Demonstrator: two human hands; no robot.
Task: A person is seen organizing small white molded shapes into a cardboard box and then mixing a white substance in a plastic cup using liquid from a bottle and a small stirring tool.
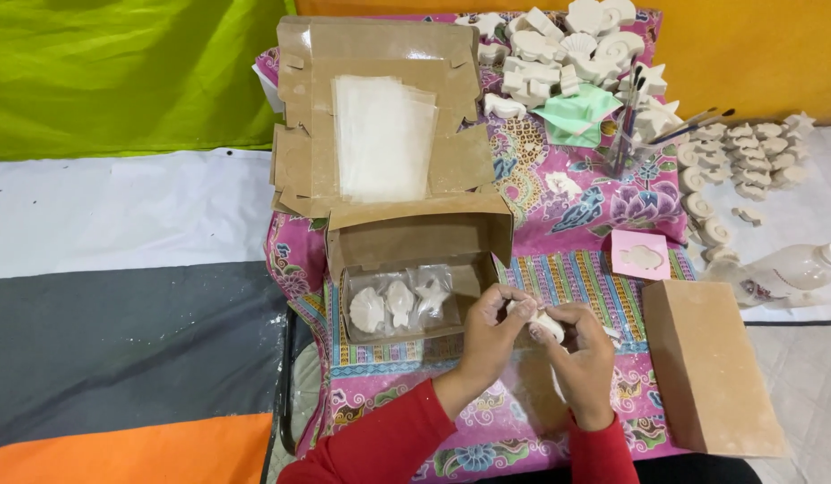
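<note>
Hands (536, 336) pinched on white piece (539, 321)

Both arms come in from the near edge of the scene, each covered by a long red sleeve. The left sleeve (379, 444) is plain, smooth knit-like cloth with soft folds, ending at the wrist. The right sleeve (602, 455) is the same red and also stops at the wrist. Both hands are bare, with no rings, watch or gloves showing.
</note>
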